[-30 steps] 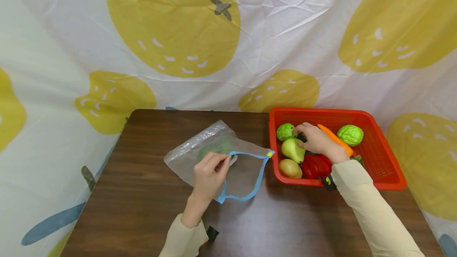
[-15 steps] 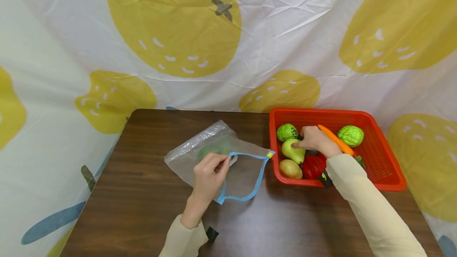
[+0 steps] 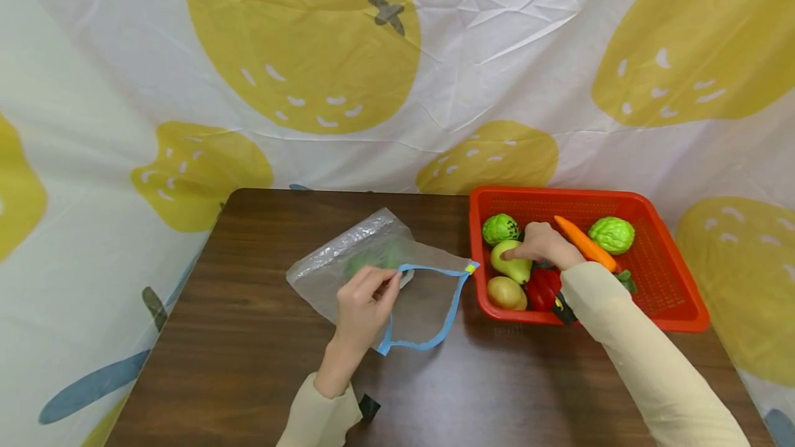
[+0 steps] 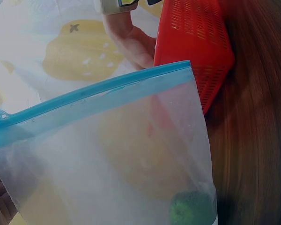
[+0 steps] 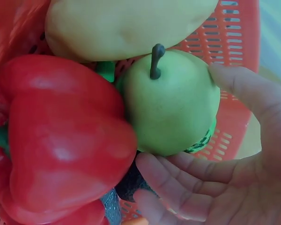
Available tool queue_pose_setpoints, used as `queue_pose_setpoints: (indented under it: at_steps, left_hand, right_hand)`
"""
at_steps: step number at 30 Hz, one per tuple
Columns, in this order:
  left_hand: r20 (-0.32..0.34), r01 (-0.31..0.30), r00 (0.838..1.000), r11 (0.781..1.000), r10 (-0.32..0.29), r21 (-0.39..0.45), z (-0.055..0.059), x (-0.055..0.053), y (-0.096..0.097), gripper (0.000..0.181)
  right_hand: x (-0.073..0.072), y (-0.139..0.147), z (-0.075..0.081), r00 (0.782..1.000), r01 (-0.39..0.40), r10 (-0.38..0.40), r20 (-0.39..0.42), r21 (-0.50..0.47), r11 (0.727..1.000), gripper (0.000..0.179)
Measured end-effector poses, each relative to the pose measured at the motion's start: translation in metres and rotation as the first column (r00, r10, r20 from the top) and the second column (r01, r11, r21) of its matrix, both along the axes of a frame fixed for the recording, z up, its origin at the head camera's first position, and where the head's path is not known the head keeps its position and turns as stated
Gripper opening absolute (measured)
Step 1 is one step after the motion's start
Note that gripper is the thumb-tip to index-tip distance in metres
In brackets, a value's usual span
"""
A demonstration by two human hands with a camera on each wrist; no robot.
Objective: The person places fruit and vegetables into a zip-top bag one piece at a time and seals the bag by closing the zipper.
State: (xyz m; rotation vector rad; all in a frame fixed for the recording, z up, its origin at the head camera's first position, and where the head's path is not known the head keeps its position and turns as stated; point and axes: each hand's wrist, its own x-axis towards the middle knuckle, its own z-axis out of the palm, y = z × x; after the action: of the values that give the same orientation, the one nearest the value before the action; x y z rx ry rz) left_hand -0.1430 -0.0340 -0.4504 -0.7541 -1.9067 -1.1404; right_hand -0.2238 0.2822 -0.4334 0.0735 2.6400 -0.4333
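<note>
My left hand [image 3: 363, 305] pinches the blue-edged rim of a clear zip bag [image 3: 348, 243], which lies on the table with its mouth spread towards the basket. Through the plastic shows a blurred green round thing [image 4: 192, 210]. Inside the red basket, my right hand [image 3: 548, 243] holds a green pear [image 5: 173, 103], its thumb on one side and fingers curled along the other. Against the pear sits a red bell pepper [image 5: 65, 136]; a potato [image 5: 126, 28] lies beside them. Under the fingers is a dark, bumpy thing [image 5: 133, 185], partly hidden.
The red basket [image 3: 677, 281] stands at the table's back right. It also contains a carrot [image 3: 584, 243], a knobbly green custard apple [image 3: 499, 229] and a light green cabbage-like ball [image 3: 611, 234]. A fruit-print cloth [image 3: 373, 157] hangs behind the brown table [image 3: 217, 336].
My right hand has shifted from beside the custard apple to the pear, its thumb now on the pear. The left hand and the bag have stayed put.
</note>
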Motion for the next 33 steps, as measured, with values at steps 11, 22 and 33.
queue_pose_setpoints:
  at_steps: [11,22,33]
  left_hand:
    - [0.010,0.005,1.000,1.000,-0.005,0.019,-0.0003,0.0005,-0.0012,0.006]
    - [-0.007,0.007,1.000,1.000,-0.007,0.016,-0.0007,-0.0003,-0.0016,0.005]
    - [0.011,0.007,1.000,1.000,-0.007,0.015,-0.0002,0.0003,-0.0015,0.006]
  right_hand:
    - [-0.0007,-0.0038,-0.0028,0.999,-0.040,0.039,-0.012,-0.015,0.999,0.044]
    - [-0.0019,-0.0058,-0.0056,0.998,-0.067,0.067,-0.006,0.008,0.998,0.041]
    - [0.0008,-0.0048,-0.0030,0.998,-0.057,0.056,-0.039,-0.006,0.998,0.046]
